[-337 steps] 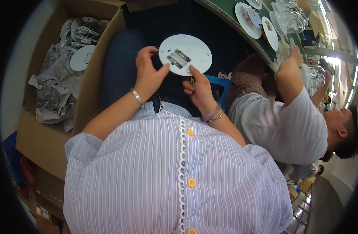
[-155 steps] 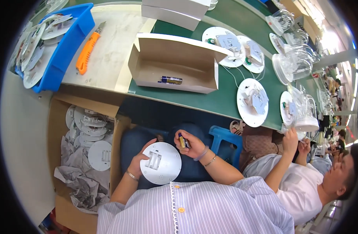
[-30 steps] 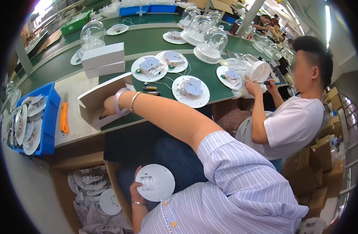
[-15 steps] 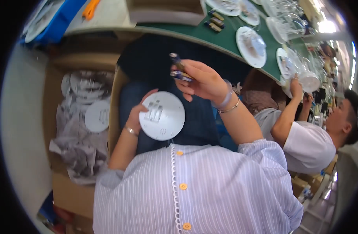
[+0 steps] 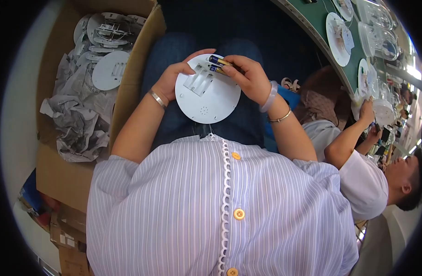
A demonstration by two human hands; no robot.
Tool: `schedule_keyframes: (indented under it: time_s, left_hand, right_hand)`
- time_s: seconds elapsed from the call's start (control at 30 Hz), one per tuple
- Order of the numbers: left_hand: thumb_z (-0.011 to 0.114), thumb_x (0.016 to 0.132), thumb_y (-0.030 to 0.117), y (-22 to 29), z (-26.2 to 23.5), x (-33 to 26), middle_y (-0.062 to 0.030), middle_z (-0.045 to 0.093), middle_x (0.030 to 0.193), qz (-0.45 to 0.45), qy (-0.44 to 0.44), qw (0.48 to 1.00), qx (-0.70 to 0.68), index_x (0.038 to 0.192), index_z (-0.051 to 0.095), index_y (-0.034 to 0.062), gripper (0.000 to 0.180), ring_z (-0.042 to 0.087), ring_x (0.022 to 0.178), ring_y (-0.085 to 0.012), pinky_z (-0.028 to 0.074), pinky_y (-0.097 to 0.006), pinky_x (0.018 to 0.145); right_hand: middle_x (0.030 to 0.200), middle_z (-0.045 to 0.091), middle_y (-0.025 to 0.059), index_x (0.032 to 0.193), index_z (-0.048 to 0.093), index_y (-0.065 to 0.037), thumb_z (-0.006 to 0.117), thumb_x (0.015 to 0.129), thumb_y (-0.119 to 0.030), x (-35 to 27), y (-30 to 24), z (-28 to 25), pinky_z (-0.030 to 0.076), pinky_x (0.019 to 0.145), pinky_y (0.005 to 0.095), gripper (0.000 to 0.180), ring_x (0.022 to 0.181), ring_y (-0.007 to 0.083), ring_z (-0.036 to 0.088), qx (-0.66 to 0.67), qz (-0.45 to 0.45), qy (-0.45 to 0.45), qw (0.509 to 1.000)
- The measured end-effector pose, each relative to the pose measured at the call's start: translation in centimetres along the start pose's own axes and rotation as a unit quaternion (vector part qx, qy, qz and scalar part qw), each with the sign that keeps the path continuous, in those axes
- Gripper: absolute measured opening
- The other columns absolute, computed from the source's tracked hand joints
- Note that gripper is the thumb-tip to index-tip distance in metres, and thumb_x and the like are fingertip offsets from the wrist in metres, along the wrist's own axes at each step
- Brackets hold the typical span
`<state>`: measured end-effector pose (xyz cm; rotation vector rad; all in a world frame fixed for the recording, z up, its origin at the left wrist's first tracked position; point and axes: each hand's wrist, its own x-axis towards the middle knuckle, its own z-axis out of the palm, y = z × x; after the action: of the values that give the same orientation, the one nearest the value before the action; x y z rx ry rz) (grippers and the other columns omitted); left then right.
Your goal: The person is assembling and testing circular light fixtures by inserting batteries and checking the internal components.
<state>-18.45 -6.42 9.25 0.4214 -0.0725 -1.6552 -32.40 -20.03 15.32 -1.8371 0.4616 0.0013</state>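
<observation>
- The left hand (image 5: 172,80) grips the far-left rim of a white round plastic disc (image 5: 207,99), thumb curled over the far edge and fingers hidden beneath it.
- The right hand (image 5: 248,76) is closed on two dark cylindrical batteries with gold ends (image 5: 219,64), pinched between thumb and fingertips and laid at the far-right part of the disc.
- The disc sits tilted over the person's lap, between the two hands, above dark blue trousers; its upturned face carries a ribbed battery compartment (image 5: 199,80) just left of the batteries and a small cluster of holes nearer the person.
- The batteries touch or nearly touch the disc at the compartment's right end; whether one is seated in a slot cannot be told.
- A metal bangle (image 5: 156,98) circles the left wrist; a pale translucent bangle (image 5: 269,97) and a thin gold chain (image 5: 281,117) circle the right wrist.
- To the left, well apart from the hands, an open cardboard box (image 5: 63,175) holds crumpled grey paper (image 5: 75,124) and more white discs (image 5: 109,70).
- Far right runs a green-topped bench (image 5: 319,23) with white discs and clear plastic domes (image 5: 379,39) on it.
- On the right, another person in a white shirt (image 5: 365,184) reaches a forearm toward that bench.
</observation>
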Motion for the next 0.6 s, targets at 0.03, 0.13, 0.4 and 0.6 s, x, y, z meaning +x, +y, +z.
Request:
schedule_keyframes:
  time_s: [0.03,0.13,0.4,0.6]
  left_hand:
    - [0.041,0.064,0.008,-0.1,0.0,0.0,-0.0150,0.047,0.112,0.002,0.001,1.000,-0.001,0.125,0.032,0.0055,0.061,0.051,0.098,-0.0234,0.040,-0.031,0.087]
    - [0.041,0.072,0.015,-0.3,0.0,-0.1,-0.0165,0.042,0.119,0.015,0.024,0.998,0.060,0.129,0.024,0.0051,0.060,0.047,0.105,-0.0244,0.038,-0.032,0.090]
    - [0.027,0.090,0.028,-0.6,0.2,-0.5,-0.0116,0.045,0.116,-0.006,0.006,0.998,0.059,0.126,0.031,0.0077,0.042,0.050,0.102,-0.0192,0.043,-0.029,0.084]
    - [0.026,0.090,0.026,-0.5,0.4,-0.6,-0.0086,0.046,0.116,0.012,0.036,0.997,0.064,0.124,0.034,0.0065,0.040,0.050,0.102,-0.0159,0.044,-0.027,0.083]
  right_hand:
    - [0.077,0.057,0.0093,0.093,0.055,0.002,0.054,0.080,-0.017,-0.1,0.0,0.2,0.042,0.057,0.0230,0.023,0.064,0.0140,0.053,-0.060,-0.031,0.039,0.997]
    - [0.080,0.057,0.0122,0.092,0.056,0.001,0.055,0.079,-0.016,-0.7,0.0,1.2,0.043,0.058,0.0243,0.021,0.064,0.0165,0.054,-0.033,-0.021,0.057,0.998]
    - [0.083,0.053,0.0085,0.093,0.056,-0.008,0.061,0.068,-0.017,0.9,-1.2,3.6,0.045,0.066,0.0307,0.027,0.076,0.0229,0.053,-0.265,-0.321,-0.038,0.909]
    - [0.091,0.053,0.0069,0.098,0.055,-0.011,0.057,0.063,-0.012,3.8,0.1,2.4,0.045,0.070,0.0301,0.035,0.083,0.0220,0.053,-0.371,-0.462,-0.099,0.800]
